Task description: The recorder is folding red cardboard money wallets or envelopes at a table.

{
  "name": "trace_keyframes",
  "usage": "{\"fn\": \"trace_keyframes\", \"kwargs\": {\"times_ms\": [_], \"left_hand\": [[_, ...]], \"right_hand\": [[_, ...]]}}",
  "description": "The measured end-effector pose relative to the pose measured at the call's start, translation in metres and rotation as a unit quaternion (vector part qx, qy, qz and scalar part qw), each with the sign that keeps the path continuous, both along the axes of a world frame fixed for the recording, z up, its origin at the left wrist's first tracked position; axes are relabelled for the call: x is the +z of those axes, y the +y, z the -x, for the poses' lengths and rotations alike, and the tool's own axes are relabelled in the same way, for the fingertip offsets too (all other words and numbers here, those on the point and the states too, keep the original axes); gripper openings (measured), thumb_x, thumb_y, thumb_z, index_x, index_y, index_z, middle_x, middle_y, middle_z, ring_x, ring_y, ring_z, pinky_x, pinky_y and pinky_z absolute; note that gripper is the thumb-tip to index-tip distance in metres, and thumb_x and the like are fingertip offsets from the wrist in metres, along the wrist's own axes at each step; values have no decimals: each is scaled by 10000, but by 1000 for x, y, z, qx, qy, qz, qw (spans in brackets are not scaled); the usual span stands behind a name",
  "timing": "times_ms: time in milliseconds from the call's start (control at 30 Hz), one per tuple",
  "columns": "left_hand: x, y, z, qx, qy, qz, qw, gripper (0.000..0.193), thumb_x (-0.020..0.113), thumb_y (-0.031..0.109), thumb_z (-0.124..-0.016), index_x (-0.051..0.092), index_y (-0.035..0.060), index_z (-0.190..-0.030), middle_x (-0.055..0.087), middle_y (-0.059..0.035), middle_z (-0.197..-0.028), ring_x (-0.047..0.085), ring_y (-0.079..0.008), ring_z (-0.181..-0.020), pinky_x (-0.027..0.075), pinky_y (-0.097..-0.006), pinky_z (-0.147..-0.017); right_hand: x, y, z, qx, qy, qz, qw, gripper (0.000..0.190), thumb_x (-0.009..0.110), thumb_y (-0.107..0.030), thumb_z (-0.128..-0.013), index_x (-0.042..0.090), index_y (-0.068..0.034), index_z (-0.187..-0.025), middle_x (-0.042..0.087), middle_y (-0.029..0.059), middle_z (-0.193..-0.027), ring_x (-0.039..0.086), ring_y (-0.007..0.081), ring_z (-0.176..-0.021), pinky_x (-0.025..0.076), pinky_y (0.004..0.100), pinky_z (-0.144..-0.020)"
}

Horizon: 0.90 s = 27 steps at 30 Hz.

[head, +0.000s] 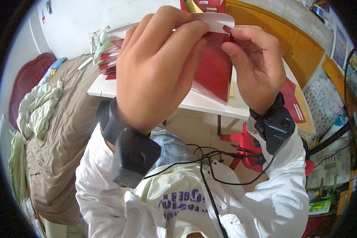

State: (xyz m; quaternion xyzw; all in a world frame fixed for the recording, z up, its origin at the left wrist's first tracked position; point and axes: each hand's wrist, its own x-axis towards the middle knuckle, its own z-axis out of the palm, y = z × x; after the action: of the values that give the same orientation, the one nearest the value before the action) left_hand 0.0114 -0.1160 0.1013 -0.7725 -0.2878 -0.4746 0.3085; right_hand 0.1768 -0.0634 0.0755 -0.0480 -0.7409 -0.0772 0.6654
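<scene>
A red paper piece with a white flap (212,64) is held up over the white table, its lower edge hanging towards me. My left hand (163,62) covers its left part, with the fingertips on the white flap along the top. At the upper right corner, the thumb and forefinger of my right hand (255,59) pinch a small dark red tab. Behind my left hand lies a stack of red and white folded papers (110,65), partly hidden. Both wrists wear black strapped devices.
The white table (196,105) has red and yellow paper items (294,104) at its right end. More red items stand at the back. A bed with a brown cover (68,134) is on the left. A red chair (247,142) and black cables (208,157) lie below the table edge.
</scene>
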Motion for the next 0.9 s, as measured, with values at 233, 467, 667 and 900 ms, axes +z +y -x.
{"fn": "trace_keyframes", "kwargs": {"times_ms": [233, 467, 667, 900], "left_hand": [[-1, 4, 0, -77, -4, 65, 995, 144, 545, -82, -799, 581, -21, -925, 577, -120, -1005, 596, -212, -899, 485, -279, -776], [-16, 26, 2, -219, -69, 4, 973, 165, 523, -108, -793, 578, -20, -922, 556, -126, -995, 588, -212, -876, 489, -272, -755], [-12, 10, 9, -16, 45, -76, 996, 180, 567, -58, -797, 590, -14, -970, 549, -122, -942, 576, -216, -830, 481, -294, -757], [1, 12, 27, -137, 53, 109, 983, 143, 541, 42, -870, 569, -39, -985, 571, -133, -973, 574, -198, -835, 460, -301, -764]], "right_hand": [[-2, -2, -6, -29, -23, -12, 999, 254, 675, -7, -761, 563, 0, -989, 629, 133, -929, 633, 240, -824, 498, 304, -730], [3, -8, -11, -24, -67, -13, 997, 246, 660, 14, -761, 559, 0, -985, 616, 134, -923, 617, 241, -837, 495, 304, -731], [0, -5, -12, 6, -87, -3, 996, 240, 639, 22, -775, 548, -5, -995, 590, 135, -909, 611, 233, -800, 505, 293, -695], [-3, -3, -14, -49, -155, -39, 986, 212, 627, 11, -776, 541, 1, -969, 599, 143, -906, 613, 286, -783, 511, 328, -671]]}}
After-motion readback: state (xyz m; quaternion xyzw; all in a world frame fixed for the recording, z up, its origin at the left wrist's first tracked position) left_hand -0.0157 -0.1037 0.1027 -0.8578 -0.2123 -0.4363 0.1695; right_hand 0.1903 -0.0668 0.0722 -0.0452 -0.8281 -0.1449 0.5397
